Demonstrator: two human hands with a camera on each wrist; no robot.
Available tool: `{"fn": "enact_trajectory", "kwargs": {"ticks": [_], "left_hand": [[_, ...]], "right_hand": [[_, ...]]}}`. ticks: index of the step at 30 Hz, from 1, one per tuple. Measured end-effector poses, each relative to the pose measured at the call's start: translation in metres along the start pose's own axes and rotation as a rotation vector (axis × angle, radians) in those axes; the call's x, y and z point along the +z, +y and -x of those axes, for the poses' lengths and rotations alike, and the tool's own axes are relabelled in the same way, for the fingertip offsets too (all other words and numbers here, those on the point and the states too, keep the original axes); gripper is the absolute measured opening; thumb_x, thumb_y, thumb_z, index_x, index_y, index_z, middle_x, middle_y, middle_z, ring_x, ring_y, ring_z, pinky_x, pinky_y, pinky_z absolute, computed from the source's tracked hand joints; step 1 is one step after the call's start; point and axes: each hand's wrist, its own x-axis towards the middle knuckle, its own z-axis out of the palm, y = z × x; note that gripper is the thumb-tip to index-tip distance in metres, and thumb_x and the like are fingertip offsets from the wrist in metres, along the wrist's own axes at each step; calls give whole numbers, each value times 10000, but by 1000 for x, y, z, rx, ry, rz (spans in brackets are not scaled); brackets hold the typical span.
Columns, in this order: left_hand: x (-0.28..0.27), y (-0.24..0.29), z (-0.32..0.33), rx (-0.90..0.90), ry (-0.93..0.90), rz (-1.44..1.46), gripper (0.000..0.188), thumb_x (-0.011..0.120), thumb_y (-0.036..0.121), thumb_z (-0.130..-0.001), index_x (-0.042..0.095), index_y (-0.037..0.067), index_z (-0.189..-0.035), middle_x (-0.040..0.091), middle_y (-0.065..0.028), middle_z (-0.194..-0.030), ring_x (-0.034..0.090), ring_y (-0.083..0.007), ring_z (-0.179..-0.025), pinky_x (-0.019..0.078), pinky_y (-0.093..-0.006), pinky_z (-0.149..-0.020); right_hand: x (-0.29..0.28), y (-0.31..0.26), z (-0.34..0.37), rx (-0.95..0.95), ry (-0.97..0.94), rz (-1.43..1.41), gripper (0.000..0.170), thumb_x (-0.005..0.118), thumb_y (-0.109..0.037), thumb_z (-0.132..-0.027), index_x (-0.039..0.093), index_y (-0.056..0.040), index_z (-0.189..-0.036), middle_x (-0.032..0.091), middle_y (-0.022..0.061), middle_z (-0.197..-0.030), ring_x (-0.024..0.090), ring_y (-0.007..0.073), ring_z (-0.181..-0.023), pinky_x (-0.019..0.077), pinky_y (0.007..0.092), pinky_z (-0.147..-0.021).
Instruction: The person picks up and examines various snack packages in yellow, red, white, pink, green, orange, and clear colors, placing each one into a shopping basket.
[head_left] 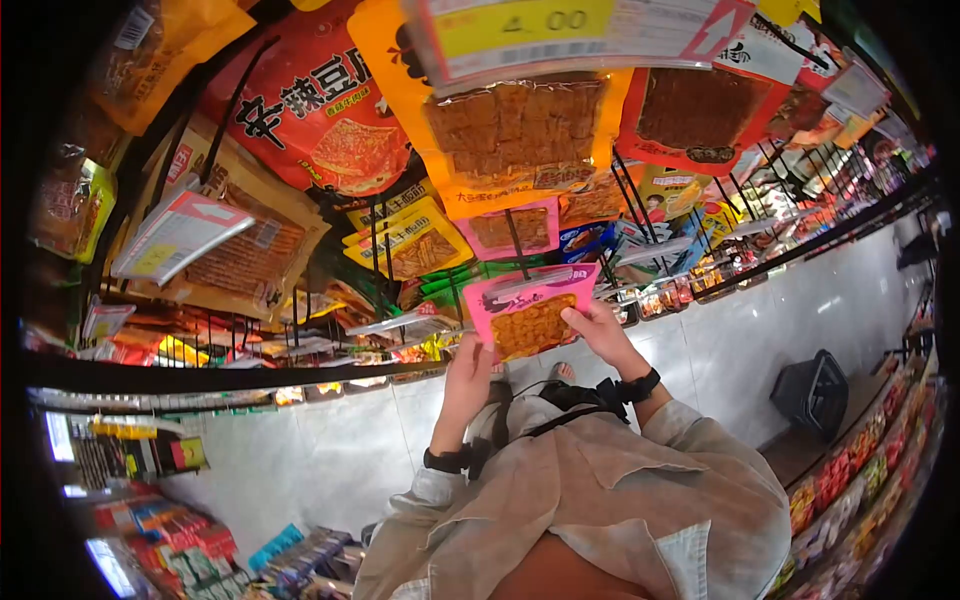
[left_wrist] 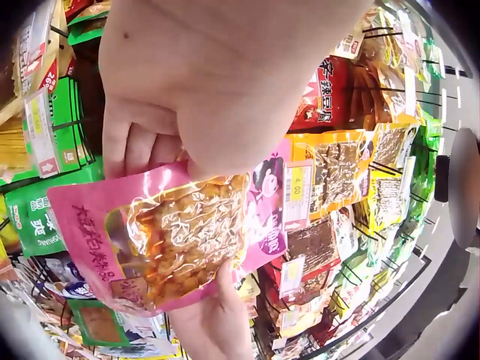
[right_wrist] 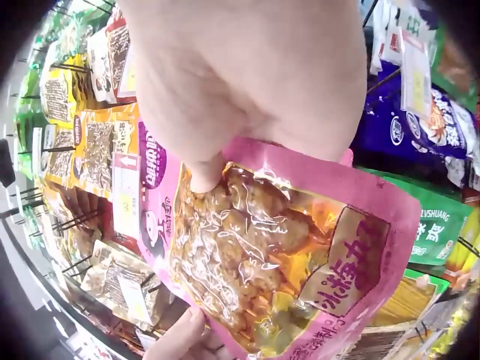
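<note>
One price tag (head_left: 550, 28) looms nearest, while left hand (head_left: 465, 382) and right hand (head_left: 604, 338) pinch a pink pouch (head_left: 530, 325) before hanging packs (head_left: 520, 130), seemingly inspecting it, the next move likely calling for a steady hold.

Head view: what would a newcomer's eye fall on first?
Probably the pink pack, held by the left hand and the right hand near the middle. Then the big orange pack above it, with a 4.00 price tag across its top, and a red pack to its left. A dark basket shows at the right.
</note>
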Motion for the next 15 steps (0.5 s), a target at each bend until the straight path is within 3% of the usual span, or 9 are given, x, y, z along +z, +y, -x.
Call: {"fn": "enact_trajectory", "kwargs": {"ticks": [4,5,11,14,15], "left_hand": [[11,-10,5,19,115,12,155,500,179,-1021,530,31,-1053,566,-53,-808,537,-117,-721,457,-279,-671],[13,-14,7,29,139,14,154,503,177,-1020,531,29,-1053,556,-44,-802,521,-112,-713,450,-274,-664],[20,-10,7,37,229,-28,151,519,171,-1016,537,24,-1043,538,-14,-776,485,-83,-707,421,-250,-645],[18,5,4,-47,232,-27,152,522,173,-1015,542,24,-1037,526,6,-752,474,-67,-706,401,-236,-636],[19,5,1,-49,231,-12,153,521,175,-1016,543,25,-1036,521,12,-745,467,-63,-703,392,-232,-630]], "right_hand": [[-10,-7,-17,15,-108,52,261,620,-280,-965,651,-50,-1085,565,-49,-784,520,30,-621,422,213,-487],[-11,-6,-20,50,-136,34,266,614,-255,-970,643,-28,-1104,606,-39,-837,549,34,-689,470,224,-573],[-5,-27,-22,-2,-167,55,285,609,-215,-973,621,-1,-1160,657,-13,-997,578,50,-890,482,242,-796],[-4,-35,-23,-51,-167,34,286,608,-219,-974,617,-5,-1163,651,-21,-986,568,46,-877,480,243,-783],[-9,-42,-20,51,-184,72,290,606,-223,-975,614,-6,-1168,648,-27,-977,560,48,-865,476,244,-776]]}}
